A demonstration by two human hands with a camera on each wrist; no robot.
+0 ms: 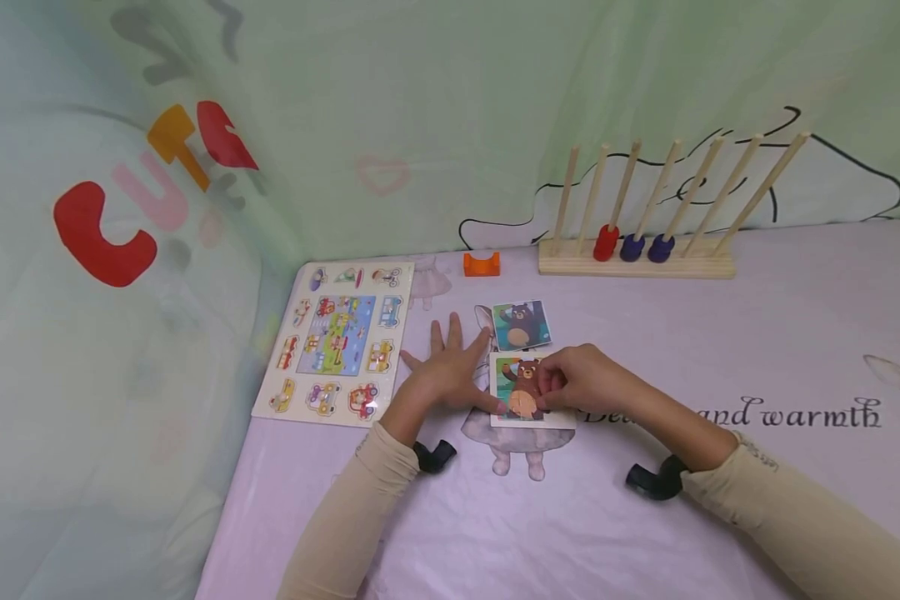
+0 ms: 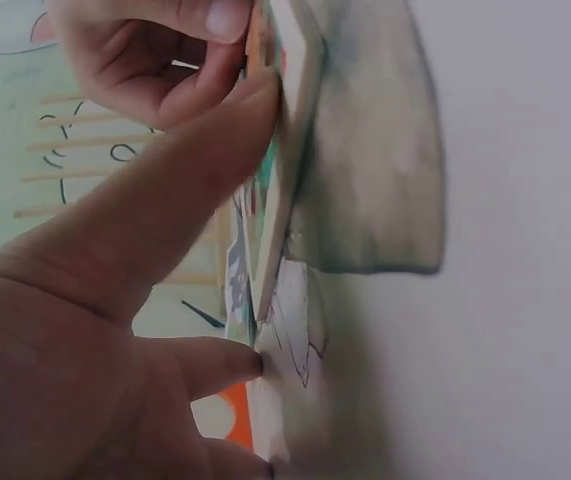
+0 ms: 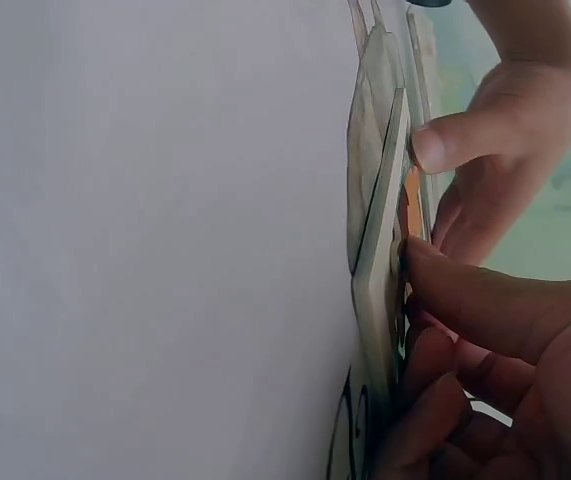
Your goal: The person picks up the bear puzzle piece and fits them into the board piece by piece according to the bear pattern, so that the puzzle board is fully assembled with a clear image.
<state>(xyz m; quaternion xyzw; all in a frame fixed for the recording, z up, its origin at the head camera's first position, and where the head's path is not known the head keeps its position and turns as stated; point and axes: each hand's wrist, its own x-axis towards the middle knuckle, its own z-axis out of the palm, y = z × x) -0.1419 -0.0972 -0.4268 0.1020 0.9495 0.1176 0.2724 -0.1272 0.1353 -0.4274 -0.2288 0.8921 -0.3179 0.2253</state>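
A small square bear puzzle [image 1: 522, 392] in a pale wooden frame lies flat on the table. My left hand [image 1: 450, 375] is spread beside it, its thumb resting on the puzzle's left part; the left wrist view shows that thumb against the board [image 2: 290, 130]. At the puzzle's right side, my right hand [image 1: 581, 379] has curled fingers, with thumb and forefinger pinching a thin puzzle piece [image 3: 401, 262] over the board. The fingers partly hide this piece. Just behind the puzzle lies a square bear picture card [image 1: 521, 325], slightly turned.
At the left lies a vehicle peg puzzle board [image 1: 276, 400]. An orange arched block [image 1: 482, 265] sits near the back edge. To its right stands a wooden rack [image 1: 555, 263] with upright rods and a few red and blue beads. Printed curtains [image 1: 435, 108] hang behind the table.
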